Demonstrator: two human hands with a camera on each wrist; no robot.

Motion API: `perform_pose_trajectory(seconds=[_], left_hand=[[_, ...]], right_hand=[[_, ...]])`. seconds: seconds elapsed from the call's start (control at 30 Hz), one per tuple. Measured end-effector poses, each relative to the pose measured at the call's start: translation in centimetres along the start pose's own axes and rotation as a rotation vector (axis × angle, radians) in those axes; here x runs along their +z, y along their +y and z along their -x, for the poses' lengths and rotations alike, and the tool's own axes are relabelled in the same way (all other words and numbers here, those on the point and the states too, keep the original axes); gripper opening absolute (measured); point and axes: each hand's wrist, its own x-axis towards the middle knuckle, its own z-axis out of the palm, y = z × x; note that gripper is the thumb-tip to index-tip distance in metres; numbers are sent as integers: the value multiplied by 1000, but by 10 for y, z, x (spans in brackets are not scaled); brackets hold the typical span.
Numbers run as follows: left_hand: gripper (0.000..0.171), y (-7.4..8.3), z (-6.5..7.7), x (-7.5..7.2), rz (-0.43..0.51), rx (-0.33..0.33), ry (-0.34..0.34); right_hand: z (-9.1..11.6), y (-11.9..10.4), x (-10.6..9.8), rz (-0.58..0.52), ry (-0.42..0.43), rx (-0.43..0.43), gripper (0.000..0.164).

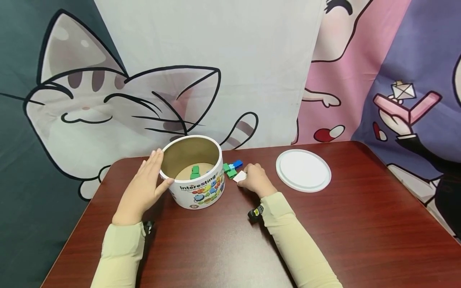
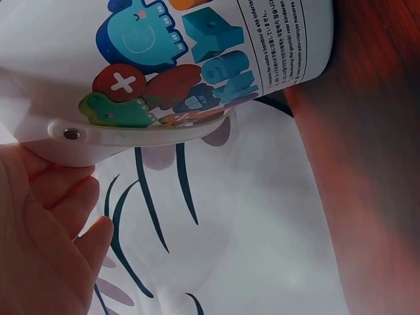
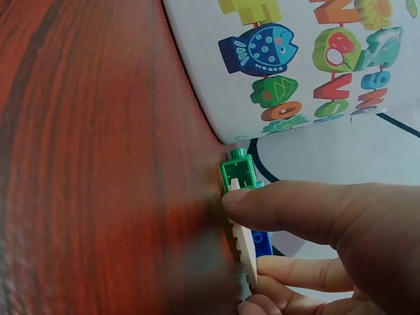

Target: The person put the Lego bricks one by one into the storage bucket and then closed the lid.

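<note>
On glossy wood-grain tabletop; hands apart; straight-fingered left hand touches cylindrical printed bucket; right hand pinches flat white piece beside shiny green bricks

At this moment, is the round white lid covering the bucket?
No, the lid lies flat on the table, to the right of the open bucket.

A glossy reddish-brown table with rounded far corners stands before a printed backdrop. A round white lid lies flat on it, over to the right. Behind, on the left, I see a big smiling cat outlined in black, a dark green stretch beside it. Further right, a pink panel meets a purple one showing an open pink book.
</note>
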Motion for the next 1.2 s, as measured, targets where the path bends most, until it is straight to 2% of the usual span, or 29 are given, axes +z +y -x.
perform_pose_trajectory(seconds=[0.53, 0.83, 1.03, 1.2], left_hand=[[85, -1, 1, 3, 14, 7, 19], [85, 0, 0, 4, 23, 4, 21], [83, 0, 0, 5, 29, 4, 27], [84, 0, 0, 5, 30, 6, 35]], right_hand=[[-4, 5, -4, -114, 65, -57, 41], [-3, 2, -10, -208, 163, -101, 38], [-1, -4, -14, -301, 219, -155, 41], [1, -11, -18, -368, 298, -204, 42]])
